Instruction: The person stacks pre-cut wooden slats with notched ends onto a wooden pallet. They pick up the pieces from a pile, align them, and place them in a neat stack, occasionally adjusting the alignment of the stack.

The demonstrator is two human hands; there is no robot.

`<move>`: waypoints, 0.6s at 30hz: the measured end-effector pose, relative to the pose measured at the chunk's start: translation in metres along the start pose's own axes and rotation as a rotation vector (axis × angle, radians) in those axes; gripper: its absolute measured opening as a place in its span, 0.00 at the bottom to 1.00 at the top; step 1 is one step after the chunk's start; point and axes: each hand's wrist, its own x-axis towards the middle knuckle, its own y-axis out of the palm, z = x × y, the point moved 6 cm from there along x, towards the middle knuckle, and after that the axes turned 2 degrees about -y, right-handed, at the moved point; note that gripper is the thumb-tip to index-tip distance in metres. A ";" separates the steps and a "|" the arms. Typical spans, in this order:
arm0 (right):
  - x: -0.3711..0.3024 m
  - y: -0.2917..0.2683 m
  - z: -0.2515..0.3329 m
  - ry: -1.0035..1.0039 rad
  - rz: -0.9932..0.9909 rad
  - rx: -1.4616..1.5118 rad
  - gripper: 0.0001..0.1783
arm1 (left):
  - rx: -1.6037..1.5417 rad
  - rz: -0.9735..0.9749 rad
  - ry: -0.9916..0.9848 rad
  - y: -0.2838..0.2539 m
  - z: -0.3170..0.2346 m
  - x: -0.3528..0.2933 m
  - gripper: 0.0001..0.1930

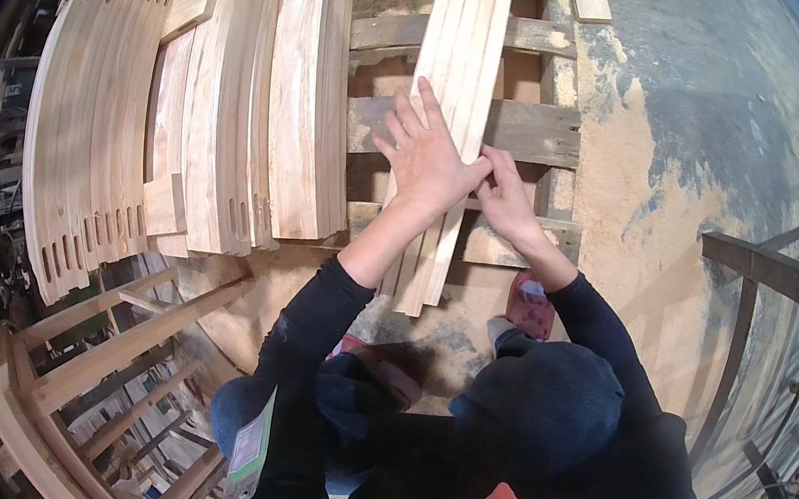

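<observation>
A narrow bundle of long pale wooden strips (463,43) lies lengthwise over a slatted wooden pallet (524,130), its near ends reaching past the pallet's front slat. My left hand (425,163) rests across the strips, fingers spread wide and thumb pointing right. At the bundle's right edge is my right hand (508,201), its fingers bent in against the outermost strip. The two thumbs come close together there. Part of the strips is hidden beneath my left hand and forearm.
Stacks of curved wooden pieces (313,99) stand left of the strips. Slotted curved slats (101,123) are farther left. A wooden frame (128,346) fills the lower left, and a dark metal frame (776,271) stands at right. Sawdust covers the floor (618,177).
</observation>
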 end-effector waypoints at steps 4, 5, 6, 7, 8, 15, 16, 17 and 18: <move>0.000 0.009 0.002 0.051 0.083 -0.025 0.32 | 0.040 -0.166 0.017 -0.010 0.008 0.004 0.63; -0.001 0.014 0.008 0.087 0.124 -0.013 0.33 | 0.000 -0.150 0.006 -0.009 0.016 0.006 0.62; 0.002 0.019 0.009 0.064 0.130 -0.021 0.35 | -0.040 -0.135 -0.005 -0.009 0.026 0.008 0.62; 0.001 0.020 0.008 0.083 0.127 -0.007 0.36 | -0.087 -0.119 -0.011 -0.009 0.030 0.010 0.61; 0.000 0.021 0.007 0.101 0.124 0.008 0.37 | -0.090 -0.134 -0.018 -0.010 0.033 0.011 0.60; -0.022 0.030 -0.032 0.251 0.078 0.394 0.41 | -0.288 -0.025 -0.055 -0.001 0.028 0.008 0.65; -0.021 0.037 -0.006 0.254 0.071 0.540 0.41 | -0.391 0.032 -0.101 -0.003 0.048 0.008 0.66; -0.021 0.036 -0.006 0.327 0.135 0.695 0.40 | -0.518 0.110 -0.111 -0.002 0.049 0.009 0.68; -0.018 0.033 -0.006 0.399 0.202 0.850 0.40 | -0.701 0.186 -0.101 0.000 0.044 0.009 0.66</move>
